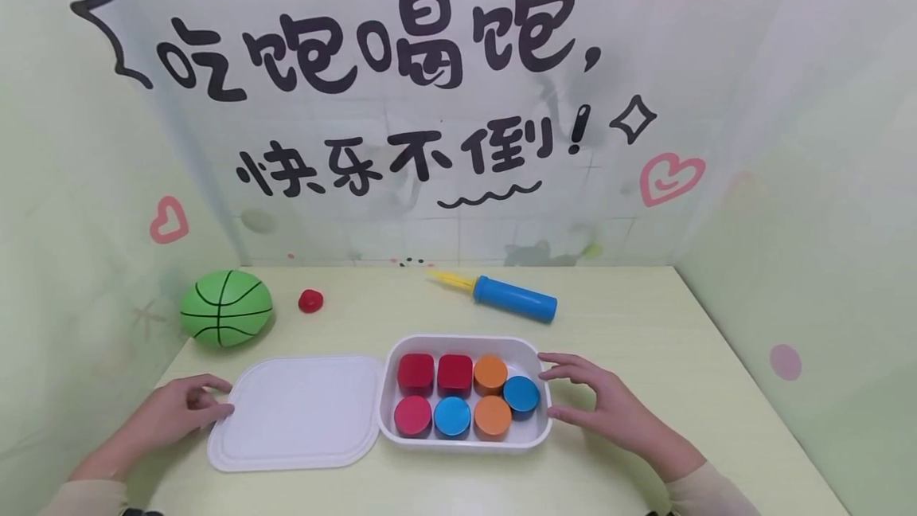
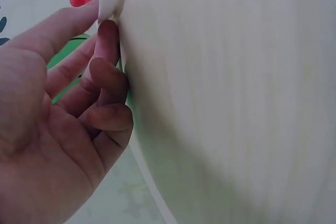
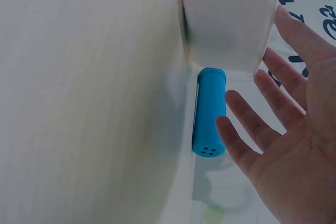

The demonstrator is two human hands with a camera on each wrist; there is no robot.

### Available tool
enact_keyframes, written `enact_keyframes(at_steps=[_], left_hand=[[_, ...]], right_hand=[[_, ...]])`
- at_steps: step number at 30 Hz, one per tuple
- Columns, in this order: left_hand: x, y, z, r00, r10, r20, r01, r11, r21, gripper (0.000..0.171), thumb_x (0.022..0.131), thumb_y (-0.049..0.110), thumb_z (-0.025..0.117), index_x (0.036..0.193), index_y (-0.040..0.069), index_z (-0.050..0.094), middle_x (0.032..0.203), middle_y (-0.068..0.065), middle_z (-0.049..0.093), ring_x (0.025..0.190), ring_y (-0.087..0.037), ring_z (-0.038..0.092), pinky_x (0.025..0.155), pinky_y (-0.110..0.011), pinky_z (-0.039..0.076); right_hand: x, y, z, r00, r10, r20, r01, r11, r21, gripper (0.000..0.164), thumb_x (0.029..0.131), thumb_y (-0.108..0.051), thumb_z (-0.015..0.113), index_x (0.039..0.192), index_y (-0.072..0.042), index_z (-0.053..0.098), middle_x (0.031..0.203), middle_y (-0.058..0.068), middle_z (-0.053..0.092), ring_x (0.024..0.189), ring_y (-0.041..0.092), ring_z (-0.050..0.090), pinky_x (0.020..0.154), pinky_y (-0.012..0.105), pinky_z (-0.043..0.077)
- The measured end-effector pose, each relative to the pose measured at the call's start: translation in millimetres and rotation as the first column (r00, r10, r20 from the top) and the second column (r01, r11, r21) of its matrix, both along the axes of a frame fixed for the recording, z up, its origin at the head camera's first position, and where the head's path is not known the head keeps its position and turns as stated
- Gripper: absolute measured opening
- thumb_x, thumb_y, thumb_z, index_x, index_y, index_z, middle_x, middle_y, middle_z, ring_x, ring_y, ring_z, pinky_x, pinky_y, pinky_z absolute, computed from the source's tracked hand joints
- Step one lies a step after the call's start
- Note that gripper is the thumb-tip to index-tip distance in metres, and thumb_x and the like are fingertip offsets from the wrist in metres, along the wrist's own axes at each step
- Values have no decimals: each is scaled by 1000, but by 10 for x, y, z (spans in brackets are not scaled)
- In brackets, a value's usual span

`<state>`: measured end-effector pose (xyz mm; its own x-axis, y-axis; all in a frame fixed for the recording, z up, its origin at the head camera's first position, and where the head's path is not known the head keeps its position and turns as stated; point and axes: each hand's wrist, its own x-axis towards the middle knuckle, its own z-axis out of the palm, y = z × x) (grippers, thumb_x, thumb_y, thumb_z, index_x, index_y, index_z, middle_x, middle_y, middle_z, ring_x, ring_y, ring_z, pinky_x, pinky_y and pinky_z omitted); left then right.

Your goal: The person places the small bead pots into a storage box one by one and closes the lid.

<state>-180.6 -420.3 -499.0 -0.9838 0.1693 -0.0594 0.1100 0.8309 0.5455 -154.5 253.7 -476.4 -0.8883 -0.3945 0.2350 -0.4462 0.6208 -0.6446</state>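
Note:
A white plastic box stands at the middle front of the table. Inside it are two red square blocks, a pinkish-red round block, two orange round blocks and two blue round blocks. Its flat white lid lies directly left of the box. My left hand pinches the lid's left edge between thumb and fingertips, the other fingers curled. With fingers extended and spread, my right hand touches the right rim of the box.
Behind the lid, a green basketball-patterned ball sits at the left edge, beside a small red object. A blue hand pump with a yellow nozzle lies behind the box. Printed walls enclose the table at the back and sides.

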Motion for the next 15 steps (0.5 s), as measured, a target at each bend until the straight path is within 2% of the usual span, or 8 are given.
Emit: enact_keyframes(at_steps=[5,10,13,15], left_hand=[[-6,45,2,1000,14,-13,-15,1000,-26,33,91,25,79,115,5,69,75,8,67,61,0,50,59,-21,41],[-3,24,-1,999,37,-10,-37,999,-26,30,93,21,76,116,4,69,79,5,71,65,1,56,61,-21,44],[7,-8,-12,998,59,15,-60,998,25,33,94,19,75,121,1,67,82,4,74,67,0,60,61,-22,49],[12,-31,-10,998,42,42,-46,994,99,39,97,17,72,129,-2,62,83,3,74,66,-3,61,59,-24,50]], right_hand=[[1,7,-3,1000,-1,-3,1,1000,1,41,85,-37,85,123,-35,71,149,-12,58,139,25,56,110,55,50],[5,7,-6,1000,0,-6,0,1000,1,41,85,-36,85,124,-35,71,149,-12,58,139,25,56,110,54,50],[6,5,-4,1000,5,-10,-5,1000,1,42,85,-36,85,124,-35,71,149,-11,58,139,26,56,111,53,50],[9,5,-1,1000,6,-11,-6,1000,-1,42,85,-35,85,124,-34,71,149,-11,58,139,26,56,111,52,51]])
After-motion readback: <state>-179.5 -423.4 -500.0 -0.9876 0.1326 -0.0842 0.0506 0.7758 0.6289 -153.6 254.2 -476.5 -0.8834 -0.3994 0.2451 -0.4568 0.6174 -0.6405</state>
